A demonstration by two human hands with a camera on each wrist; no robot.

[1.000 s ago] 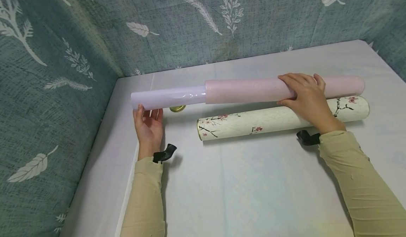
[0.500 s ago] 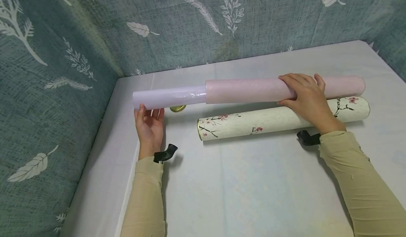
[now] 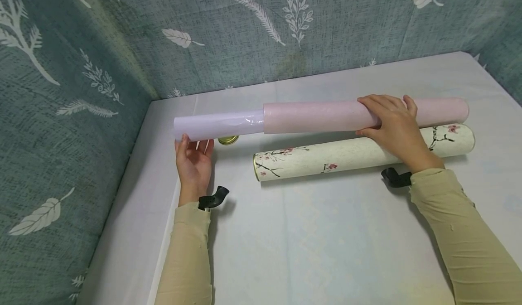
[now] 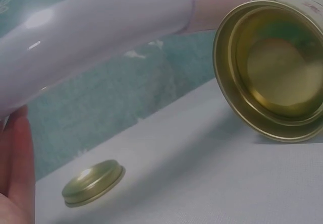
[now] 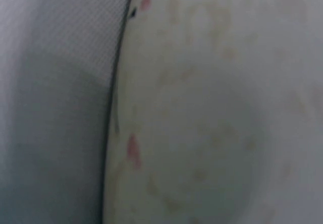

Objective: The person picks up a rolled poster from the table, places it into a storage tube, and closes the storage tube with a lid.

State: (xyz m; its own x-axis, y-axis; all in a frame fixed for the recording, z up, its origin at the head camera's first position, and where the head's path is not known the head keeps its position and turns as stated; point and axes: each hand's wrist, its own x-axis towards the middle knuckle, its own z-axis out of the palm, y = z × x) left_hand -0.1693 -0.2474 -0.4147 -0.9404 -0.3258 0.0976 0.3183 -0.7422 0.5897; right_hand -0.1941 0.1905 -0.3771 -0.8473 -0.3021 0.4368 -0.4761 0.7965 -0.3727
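Pink roll [image 3: 326, 114] gripped by your right hand [image 3: 393, 121], your left hand [image 3: 192, 162] open at its white end, flowered tube [image 3: 350, 153] just beside.

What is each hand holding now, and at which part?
The right hand grips the pink paper roll near its right end. The left hand, fingers straight, touches the pale lilac inner roll at its left end from below.

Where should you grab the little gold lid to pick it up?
Probably pinch the gold lid by its rim, from above. It lies flat and low on the white table, so only the edge offers a hold. The left hand is nearest it.
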